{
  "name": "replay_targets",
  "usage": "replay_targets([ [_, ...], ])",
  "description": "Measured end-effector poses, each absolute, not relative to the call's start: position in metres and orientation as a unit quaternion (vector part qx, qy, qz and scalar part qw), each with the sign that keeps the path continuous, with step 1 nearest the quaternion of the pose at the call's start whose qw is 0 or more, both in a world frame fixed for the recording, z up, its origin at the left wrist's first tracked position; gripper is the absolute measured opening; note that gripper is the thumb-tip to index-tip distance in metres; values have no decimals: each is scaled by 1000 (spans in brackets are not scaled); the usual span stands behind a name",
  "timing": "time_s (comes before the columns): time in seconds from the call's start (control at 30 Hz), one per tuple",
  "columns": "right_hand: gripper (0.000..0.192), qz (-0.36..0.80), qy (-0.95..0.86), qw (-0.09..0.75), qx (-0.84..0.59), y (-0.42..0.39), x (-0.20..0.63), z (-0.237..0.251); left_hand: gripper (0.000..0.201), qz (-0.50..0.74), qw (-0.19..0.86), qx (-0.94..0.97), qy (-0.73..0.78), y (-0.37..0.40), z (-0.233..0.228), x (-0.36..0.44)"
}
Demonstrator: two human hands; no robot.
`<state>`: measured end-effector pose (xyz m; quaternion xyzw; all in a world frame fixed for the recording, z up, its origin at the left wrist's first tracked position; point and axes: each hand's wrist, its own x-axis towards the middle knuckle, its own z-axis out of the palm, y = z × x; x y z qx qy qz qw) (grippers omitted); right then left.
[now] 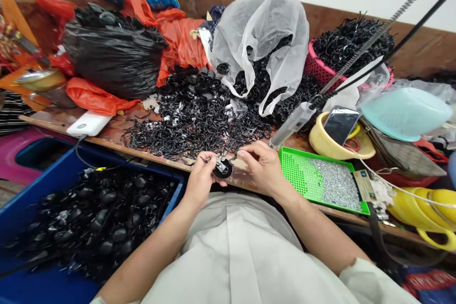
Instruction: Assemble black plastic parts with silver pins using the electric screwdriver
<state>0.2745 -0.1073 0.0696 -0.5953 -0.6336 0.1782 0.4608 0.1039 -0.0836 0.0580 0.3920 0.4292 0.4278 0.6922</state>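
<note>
Left hand [201,176] pinches small round black plastic disc with metal centre [223,169] at table's near edge. Right hand [262,166], at disc's 3 o'clock, fingertips pinched narrow; contents unclear. Green perforated plastic tray [298,171] farther toward 3 o'clock.

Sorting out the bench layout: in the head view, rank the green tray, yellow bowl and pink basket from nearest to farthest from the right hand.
1. green tray, just right of the right hand.
2. yellow bowl, behind the tray.
3. pink basket, far back right.
</note>
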Motion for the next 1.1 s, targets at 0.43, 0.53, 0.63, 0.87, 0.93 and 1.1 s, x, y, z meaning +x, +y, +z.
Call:
replay_targets([
  [0.43, 18, 180, -756, 308, -549, -119, 259, 69, 21, 360, 662, 448, 481, -89, 55, 106],
  [0.53, 24, 136, -767, 270, -566, -124, 250, 64, 17, 371, 629, 470, 496, -90, 49, 105],
  [0.63, 26, 190, -776, 267, -539, -126, 253, 61, 16, 374, 579, 497, 527, -89, 40, 98],
  [0.87, 24, 103, -701, 56, -704, -91, 319, 62, 22, 385, 566, 471, 556, -78, 28, 66],
  [0.93, 27, 58, -701, 32, -710, -70, 324, 65, 24, 376, 588, 466, 544, -78, 30, 67],
  [1.1, 35, 19, -709, -8, -705, -20, 314, 74, 25, 323, 637, 471, 517, -82, 42, 79],
])
